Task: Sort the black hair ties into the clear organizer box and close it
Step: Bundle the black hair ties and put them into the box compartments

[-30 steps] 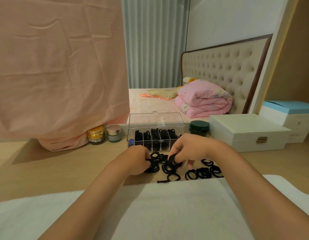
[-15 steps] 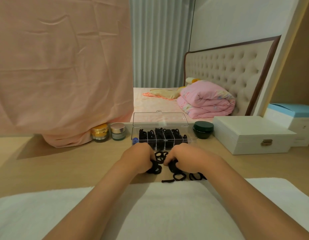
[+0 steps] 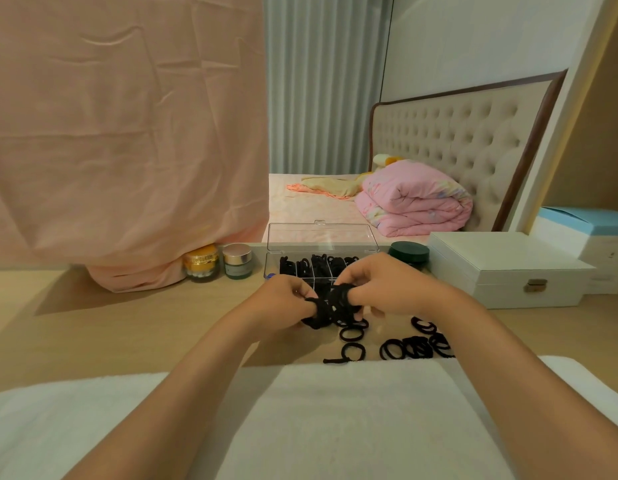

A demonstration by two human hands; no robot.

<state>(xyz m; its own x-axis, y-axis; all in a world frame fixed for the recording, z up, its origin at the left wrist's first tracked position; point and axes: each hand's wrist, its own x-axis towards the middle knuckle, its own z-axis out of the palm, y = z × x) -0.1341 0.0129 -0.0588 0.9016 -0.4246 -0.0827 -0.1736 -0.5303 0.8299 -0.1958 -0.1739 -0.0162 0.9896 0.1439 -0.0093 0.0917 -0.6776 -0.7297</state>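
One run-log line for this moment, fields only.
both hands: left hand, right hand gripping hair tie bunch | organizer box: lid open, part filled | loose ties: on table

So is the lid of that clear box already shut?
No, the lid of the clear organizer box stands open, tilted back behind the compartments of black hair ties.

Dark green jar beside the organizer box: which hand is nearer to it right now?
Right. The right hand sits just in front of the dark green jar, slightly to its left. The left hand is farther left, across the bundle of black hair ties both hands hold.
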